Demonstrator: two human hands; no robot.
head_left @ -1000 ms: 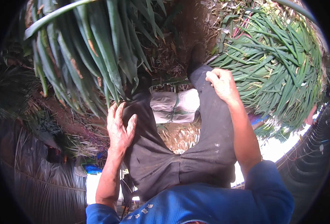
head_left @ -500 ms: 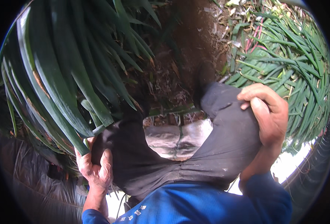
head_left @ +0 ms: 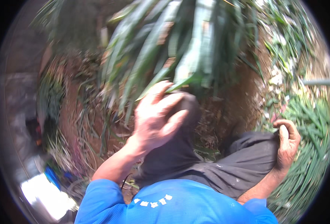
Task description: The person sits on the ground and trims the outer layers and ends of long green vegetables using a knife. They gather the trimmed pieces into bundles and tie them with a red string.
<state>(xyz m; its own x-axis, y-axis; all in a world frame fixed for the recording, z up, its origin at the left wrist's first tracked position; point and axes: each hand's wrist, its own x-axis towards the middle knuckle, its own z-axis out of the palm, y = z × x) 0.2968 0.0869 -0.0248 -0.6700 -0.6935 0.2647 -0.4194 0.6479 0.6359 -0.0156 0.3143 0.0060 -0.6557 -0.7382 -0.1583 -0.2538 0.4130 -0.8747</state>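
A large bunch of long, broad green onion leaves (head_left: 195, 48), blurred by motion and browned at some tips, hangs ahead of me. My left hand (head_left: 155, 115) is at its lower end, over my left knee, open with fingers and thumb stretched out. Its fingertips reach the lowest leaf tips; I cannot tell whether they touch. My right hand (head_left: 287, 147) lies beside my right knee, fingers curled in and thumb against them, with nothing visible in it. Next to that hand is a broad heap of thinner green onions (head_left: 310, 138).
Brown soil (head_left: 243, 100) with dry scraps lies between my feet and the heap. More loose onions (head_left: 62, 149) lie at the left, beside dark plastic sheeting (head_left: 17, 108). A pale bar (head_left: 319, 82) juts in at the right edge.
My view has swung left. My left hand has come off the leaves by my left thigh and moved forward, its fingers spread. The bunch now appears farther ahead. My right hand remains by the right knee.
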